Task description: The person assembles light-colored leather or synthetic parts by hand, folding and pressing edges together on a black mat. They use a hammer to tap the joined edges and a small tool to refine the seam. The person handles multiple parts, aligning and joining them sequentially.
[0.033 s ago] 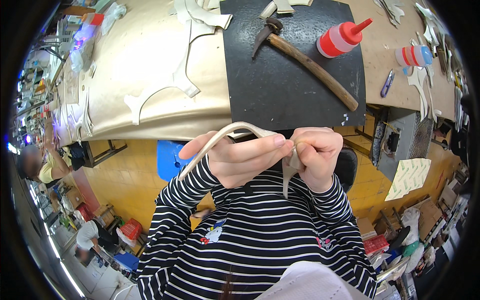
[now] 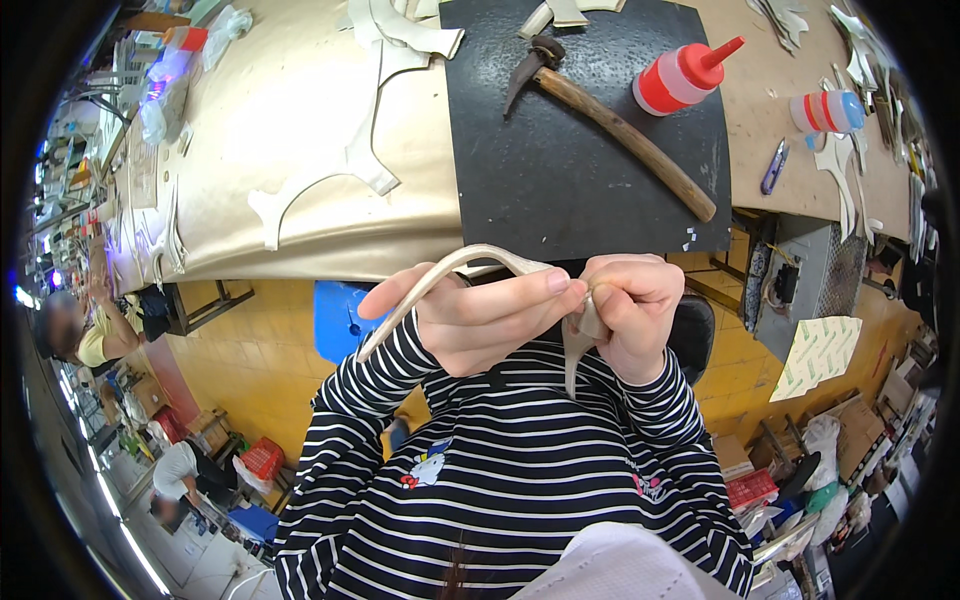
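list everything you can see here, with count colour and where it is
leather strip: 1, beige, curved, pinched between both hands above the lap
hammer: 1, dark head and brown wooden handle, lying on the black mat
black mat: 1, black, on the table ahead
squeeze bottle: 1, red with a red nozzle, on its side at the mat's top right edge
second bottle: 1, clear with red and blue, on the bare table at right
cut leather pieces: several, cream, on the beige sheet at left
beige sheet: 1, tan, covering the left of the table
left hand: 1, gripping the strip
right hand: 1, pinching the strip's end
striped sleeves: 2, black and white
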A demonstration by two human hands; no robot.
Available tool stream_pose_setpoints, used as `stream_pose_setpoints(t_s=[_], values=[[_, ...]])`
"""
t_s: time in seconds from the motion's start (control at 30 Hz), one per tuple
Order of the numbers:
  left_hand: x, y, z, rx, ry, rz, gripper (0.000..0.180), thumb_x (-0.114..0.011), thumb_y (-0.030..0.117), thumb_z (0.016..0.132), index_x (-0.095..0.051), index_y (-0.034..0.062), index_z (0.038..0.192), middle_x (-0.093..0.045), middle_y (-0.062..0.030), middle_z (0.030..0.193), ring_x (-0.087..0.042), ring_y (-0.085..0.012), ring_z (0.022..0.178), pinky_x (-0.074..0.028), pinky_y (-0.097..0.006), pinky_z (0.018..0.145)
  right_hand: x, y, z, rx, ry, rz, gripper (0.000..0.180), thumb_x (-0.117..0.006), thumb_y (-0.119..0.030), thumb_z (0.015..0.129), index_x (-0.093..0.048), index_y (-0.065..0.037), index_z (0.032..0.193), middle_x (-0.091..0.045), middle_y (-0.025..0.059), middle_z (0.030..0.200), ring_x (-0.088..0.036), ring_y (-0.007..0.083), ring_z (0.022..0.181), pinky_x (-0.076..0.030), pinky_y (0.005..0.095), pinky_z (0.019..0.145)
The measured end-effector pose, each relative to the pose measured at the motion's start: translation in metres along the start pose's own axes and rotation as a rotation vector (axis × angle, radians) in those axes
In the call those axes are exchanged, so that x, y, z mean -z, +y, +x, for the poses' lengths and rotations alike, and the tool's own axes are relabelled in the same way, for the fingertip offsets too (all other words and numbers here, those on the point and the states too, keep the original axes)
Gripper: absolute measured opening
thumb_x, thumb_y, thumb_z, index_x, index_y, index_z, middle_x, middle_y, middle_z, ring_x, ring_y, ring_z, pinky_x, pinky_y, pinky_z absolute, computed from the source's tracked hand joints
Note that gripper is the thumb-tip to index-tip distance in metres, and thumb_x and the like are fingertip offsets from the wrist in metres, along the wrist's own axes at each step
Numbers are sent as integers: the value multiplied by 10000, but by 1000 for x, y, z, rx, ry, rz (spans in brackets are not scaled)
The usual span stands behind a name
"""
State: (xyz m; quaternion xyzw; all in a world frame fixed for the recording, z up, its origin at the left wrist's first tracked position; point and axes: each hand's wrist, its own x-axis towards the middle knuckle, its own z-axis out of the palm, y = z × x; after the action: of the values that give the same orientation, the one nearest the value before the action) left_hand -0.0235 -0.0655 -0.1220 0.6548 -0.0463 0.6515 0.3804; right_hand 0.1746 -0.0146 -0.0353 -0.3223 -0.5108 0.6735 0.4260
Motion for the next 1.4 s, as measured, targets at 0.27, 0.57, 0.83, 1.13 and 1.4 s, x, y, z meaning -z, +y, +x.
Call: stream_pose_setpoints(t_s=[0.27, 0.57, 0.83, 1.13, 1.4], values=[[-23, 13, 33, 42, -83, 1352, 245, -762, 248, 789, -706, 120, 991, -703, -3, 869, -626, -158, 1070, -304, -407, 1143, -7, 6, -7, -209, 122, 330, 229, -491, 28, 829, -665, 111, 705, -603, 91, 576, -482, 92, 425, -458, 247, 459], [0, 22, 96, 825, -289, 1355, 138, -792, 344, 742, -784, 245, 838, -716, 94, 949, -559, -241, 1282, 173, -686, 1151, 23, -12, 14, -546, -232, -91, 254, -596, -186, 1005, -686, 22, 890, -670, 40, 683, -457, 33, 464, -336, 190, 445], [3, 23, 114, 774, -701, 1103, 186, -728, 315, 787, -692, 137, 828, -638, 30, 887, -624, -139, 1120, -147, -625, 1214, 25, -28, 12, 17, -545, -739, 133, -653, -113, 897, -678, -12, 813, -654, 149, 694, -657, 296, 615, -516, 370, 569], [-12, 44, 127, 511, -703, 1161, 203, -713, 234, 689, -729, 137, 867, -594, 51, 800, -578, -99, 818, -405, -353, 941, 32, -35, 9, 269, -641, -634, 257, -658, -81, 834, -548, -59, 603, -530, 85, 514, -506, 247, 406, -388, 348, 421], [-40, 30, 92, -161, -155, 1631, 142, -664, 165, 596, -769, 168, 692, -693, 120, 699, -569, 33, 752, -354, -168, 741, 17, -20, -19, 53, -407, -5, 168, -648, -23, 842, -618, -3, 678, -518, 71, 542, -479, 201, 432, -369, 317, 445]])
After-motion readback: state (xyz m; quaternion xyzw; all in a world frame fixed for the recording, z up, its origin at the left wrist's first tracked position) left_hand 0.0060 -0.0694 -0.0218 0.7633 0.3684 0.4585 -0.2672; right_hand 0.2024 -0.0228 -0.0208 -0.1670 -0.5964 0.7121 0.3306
